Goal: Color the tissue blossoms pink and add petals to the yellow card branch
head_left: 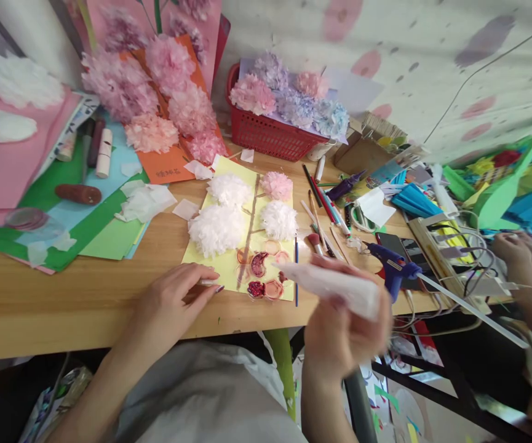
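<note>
My right hand point(339, 335) is closed round a white squeeze bottle point(330, 284), its tip pointing left at the lower edge of a yellow paper sheet point(229, 261). The sheet carries white and pink tissue flowers point(217, 229), a brown stem and several small round petals with red glitter point(259, 264). My left hand point(178, 301) rests on the wooden table point(63, 295) at the sheet's lower left corner, fingers pinched on a small thin white item I cannot make out. The right hand is blurred by motion.
A red basket point(266, 132) of paper flowers stands at the back. Pink tissue flowers point(155, 92) lie on orange card. Coloured papers point(39, 184) cover the left. Pens, brushes point(321, 209) and a blue glue gun point(392, 267) lie right. Another person's hands point(519, 252) work at far right.
</note>
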